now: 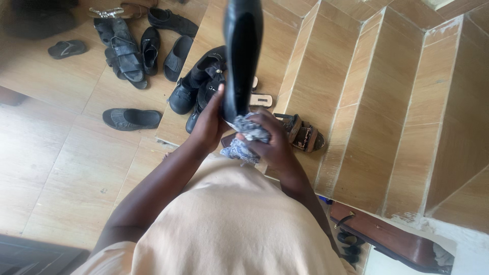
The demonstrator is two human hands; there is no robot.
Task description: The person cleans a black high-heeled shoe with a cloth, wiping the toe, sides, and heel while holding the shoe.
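One black leather shoe (pixel 242 56) is in hand, raised in front of the person's chest above the lowest step of the tiled staircase (pixel 356 102). The left hand (pixel 210 125) grips it near its lower end, fingers wrapped shut around the leather, while the right hand (pixel 270 140) is closed on a crumpled blue-and-white patterned cloth (pixel 248 133) pressed against that same lower end. The shoe's long axis runs almost straight up the picture, away from the body, with its far end out of the top of the frame, so which end is toe or heel I cannot tell. The wiping looks to be under way at the near end only; the long upper stretch shows a dull sheen, and whether it has been rubbed I cannot tell. Other footwear waits below: a pair of black lace-up shoes (pixel 196 86) on the step, a brown strapped sandal (pixel 301 133) beside them, black sandals (pixel 127 56) on the floor.
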